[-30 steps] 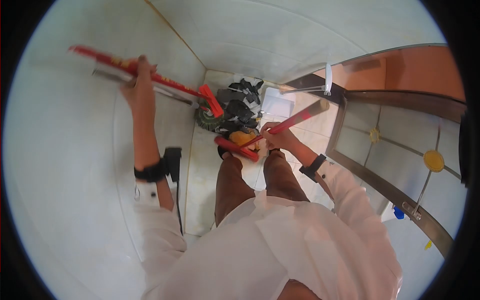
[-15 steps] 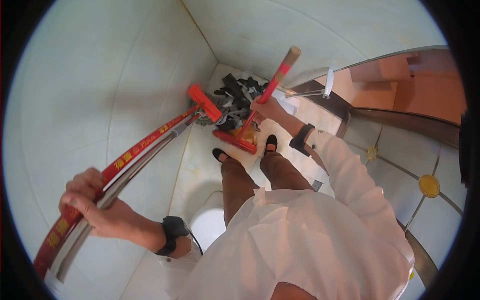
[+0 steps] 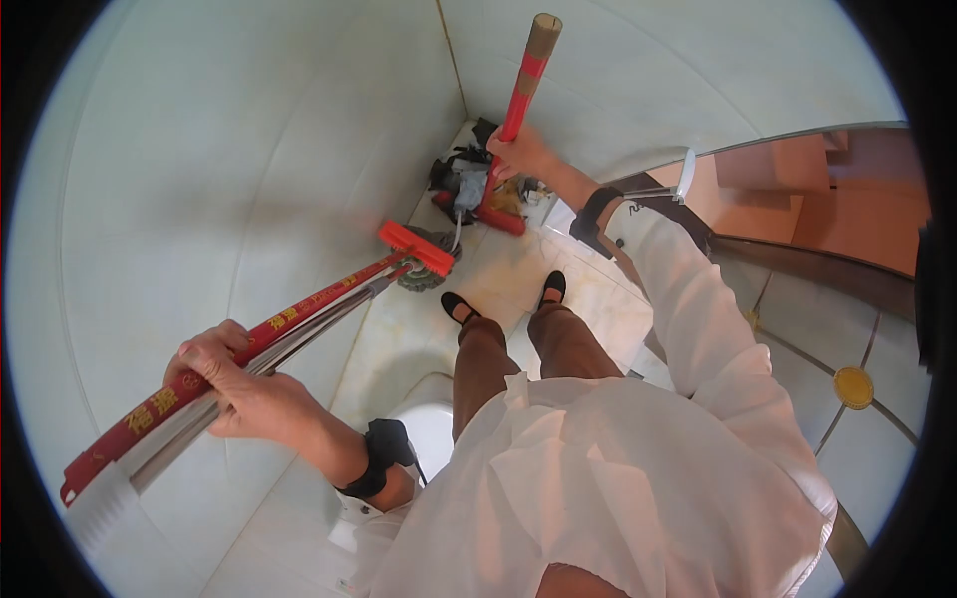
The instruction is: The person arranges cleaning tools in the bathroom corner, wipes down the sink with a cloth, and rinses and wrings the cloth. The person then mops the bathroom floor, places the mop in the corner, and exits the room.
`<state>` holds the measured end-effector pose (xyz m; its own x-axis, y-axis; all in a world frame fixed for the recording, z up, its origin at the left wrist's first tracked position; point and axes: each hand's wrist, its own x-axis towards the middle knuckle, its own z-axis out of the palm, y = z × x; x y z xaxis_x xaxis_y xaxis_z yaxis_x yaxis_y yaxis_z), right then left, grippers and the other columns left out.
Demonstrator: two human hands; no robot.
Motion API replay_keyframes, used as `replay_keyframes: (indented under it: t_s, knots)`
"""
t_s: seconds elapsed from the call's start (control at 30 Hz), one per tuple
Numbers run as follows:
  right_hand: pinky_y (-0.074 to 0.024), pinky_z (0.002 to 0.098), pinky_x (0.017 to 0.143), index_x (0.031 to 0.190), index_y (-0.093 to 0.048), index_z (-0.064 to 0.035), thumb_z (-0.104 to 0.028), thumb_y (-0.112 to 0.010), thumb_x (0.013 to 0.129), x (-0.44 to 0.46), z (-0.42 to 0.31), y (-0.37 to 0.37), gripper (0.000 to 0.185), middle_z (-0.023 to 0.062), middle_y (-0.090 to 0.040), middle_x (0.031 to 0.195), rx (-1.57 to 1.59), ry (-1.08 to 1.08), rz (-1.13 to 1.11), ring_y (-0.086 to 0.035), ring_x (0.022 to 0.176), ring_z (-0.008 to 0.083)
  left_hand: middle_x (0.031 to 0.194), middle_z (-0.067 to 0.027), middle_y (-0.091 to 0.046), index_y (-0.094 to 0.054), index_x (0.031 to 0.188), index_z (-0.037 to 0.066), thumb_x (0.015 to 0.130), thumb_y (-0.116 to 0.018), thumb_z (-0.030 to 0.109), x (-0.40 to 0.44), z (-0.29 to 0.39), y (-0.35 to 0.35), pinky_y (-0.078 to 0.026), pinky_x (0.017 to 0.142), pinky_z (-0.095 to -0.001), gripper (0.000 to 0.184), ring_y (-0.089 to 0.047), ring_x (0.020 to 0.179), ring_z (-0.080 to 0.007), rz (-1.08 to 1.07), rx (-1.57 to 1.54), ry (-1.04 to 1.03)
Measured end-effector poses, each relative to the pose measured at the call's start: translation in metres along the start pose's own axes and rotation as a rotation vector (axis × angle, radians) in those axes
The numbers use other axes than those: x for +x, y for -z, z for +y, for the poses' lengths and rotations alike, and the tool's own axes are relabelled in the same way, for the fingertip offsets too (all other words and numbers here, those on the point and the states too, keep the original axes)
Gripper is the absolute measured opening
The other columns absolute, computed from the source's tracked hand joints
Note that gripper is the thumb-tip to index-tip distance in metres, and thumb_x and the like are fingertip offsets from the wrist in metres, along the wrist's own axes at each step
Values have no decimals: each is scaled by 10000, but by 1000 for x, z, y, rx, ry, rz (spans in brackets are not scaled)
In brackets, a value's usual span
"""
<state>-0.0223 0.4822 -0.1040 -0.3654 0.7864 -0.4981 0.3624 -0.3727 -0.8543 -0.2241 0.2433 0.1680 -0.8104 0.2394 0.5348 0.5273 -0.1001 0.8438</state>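
Observation:
My left hand point(image 3: 239, 384) is wrapped round a bundle of poles low on the left. In it are a red pole point(image 3: 299, 311) with yellow lettering and thinner metal poles point(image 3: 324, 324). The red pole ends in an orange-red brush head point(image 3: 417, 249), which lies over a grey mop head point(image 3: 424, 277) on the floor by the wall. My right hand point(image 3: 523, 152) grips the red broom point(image 3: 522, 88) partway down its handle, brown end up. Its red head point(image 3: 501, 220) rests on the floor against a heap of dark and grey scraps point(image 3: 464, 179) in the corner; the hand partly covers the heap.
Pale tiled walls point(image 3: 249, 130) meet at the corner ahead. Behind my left wrist stands a white toilet point(image 3: 424, 419). A white bar-like fixture point(image 3: 686, 177) and a mirror-like panel point(image 3: 797, 189) are on the right. My black shoes point(image 3: 459, 307) stand on the tiles.
The broom and my right hand have moved farther away, and the scraps are bunched deeper in the corner. More of the grey mop head and bare floor shows. The view has shifted slightly.

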Motion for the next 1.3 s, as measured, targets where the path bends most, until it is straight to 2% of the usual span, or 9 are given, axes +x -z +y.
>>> replay_keyframes:
  t_s: [0.2,0.3,0.4,0.53,0.7,0.8,1.0,1.2,1.3]
  knots:
    - [-582,310,545,797,-618,9,-160,-605,840,-29,-44,0,175,103,-645,638,-211,143,-105,-694,577,197,646,-33,-477,-468,825,46,948,-631,184,-1,-21,12,-426,703,-322,246,-457,647,-145,66,57,131]
    - [-556,324,565,817,-642,-19,-166,-614,814,-53,-61,2,149,99,-650,631,-366,231,-117,-672,551,182,738,-51,-503,-461,865,40,949,-630,186,-1,-37,25,-426,714,-307,238,-482,727,-149,93,163,185]
    - [-530,331,564,828,-656,-41,-165,-616,795,-57,-56,14,135,91,-660,637,-467,444,-168,-654,526,175,895,-66,-504,-459,926,32,925,-637,126,-2,-51,31,-435,830,-335,201,-489,839,-148,123,111,291]
    - [-522,327,545,825,-661,-43,-171,-637,788,-84,-91,24,135,81,-655,626,-427,353,-115,-641,519,172,945,-59,-471,-430,1003,42,894,-636,38,-2,-56,33,-421,905,-336,234,-474,895,-145,129,69,266]
    - [-539,280,536,832,-662,-16,-171,-662,797,-82,-104,49,159,68,-650,646,-341,335,-94,-654,559,147,943,-52,-445,-388,1039,58,876,-617,-32,-3,-58,38,-408,932,-327,295,-465,894,-145,130,31,291]
    - [-531,232,537,874,-646,3,-151,-619,854,-91,-113,65,158,40,-645,747,-340,254,-94,-634,589,103,933,-50,-437,-369,1051,62,869,-609,-43,-1,-56,29,-401,939,-321,318,-460,885,-147,136,51,289]
    - [-533,230,554,882,-647,-9,-176,-602,864,-123,-118,77,175,37,-649,790,-339,242,-190,-641,630,100,929,-47,-429,-346,1094,63,853,-598,-47,-5,-56,33,-397,936,-312,366,-451,879,-144,156,76,303]
    - [-534,235,545,883,-649,-17,-184,-605,863,-128,-91,51,174,46,-649,787,-276,227,-278,-648,629,103,928,-39,-454,-369,1088,57,860,-595,-41,-7,-59,35,-412,920,-318,336,-470,882,-140,97,89,279]
    - [-545,288,549,817,-648,-26,-173,-641,823,-121,-70,19,147,77,-654,667,-328,271,-228,-672,583,151,922,-39,-482,-407,1032,55,872,-600,-27,-8,-59,35,-435,882,-315,265,-492,867,-138,21,84,272]
